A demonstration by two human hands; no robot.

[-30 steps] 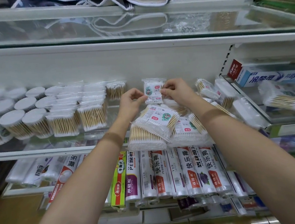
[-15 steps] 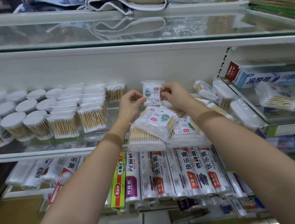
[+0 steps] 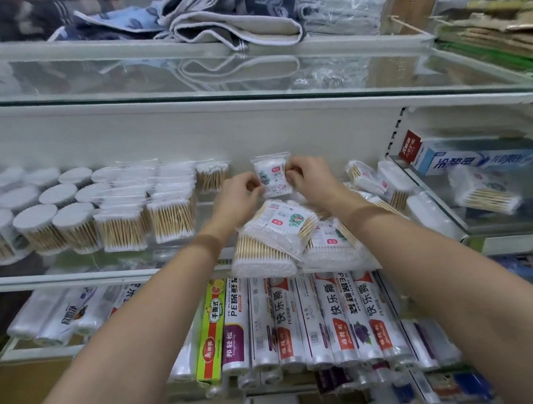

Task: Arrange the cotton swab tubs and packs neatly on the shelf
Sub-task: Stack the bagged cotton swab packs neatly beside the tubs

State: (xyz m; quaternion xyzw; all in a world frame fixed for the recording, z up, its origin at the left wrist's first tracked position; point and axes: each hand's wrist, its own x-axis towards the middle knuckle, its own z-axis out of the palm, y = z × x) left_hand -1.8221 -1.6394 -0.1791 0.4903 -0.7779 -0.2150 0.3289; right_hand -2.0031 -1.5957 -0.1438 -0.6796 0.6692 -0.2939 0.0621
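Up on the glass shelf (image 3: 71,273), round tubs (image 3: 35,222) and neat upright packs (image 3: 169,216) fill the left side. Near the front edge, a messy pile (image 3: 280,232) of packs lies flat. Behind it, by the back wall, the left hand (image 3: 239,197) and right hand (image 3: 311,178) pinch one small pack (image 3: 272,177) by its sides, standing up. I think it should go down straight, label forward, close beside the neat rows.

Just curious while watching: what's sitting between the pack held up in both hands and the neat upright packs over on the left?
In the head view, a stretch of bare glass shelf and white back wall separates the held pack from the upright packs; only the left hand intrudes.
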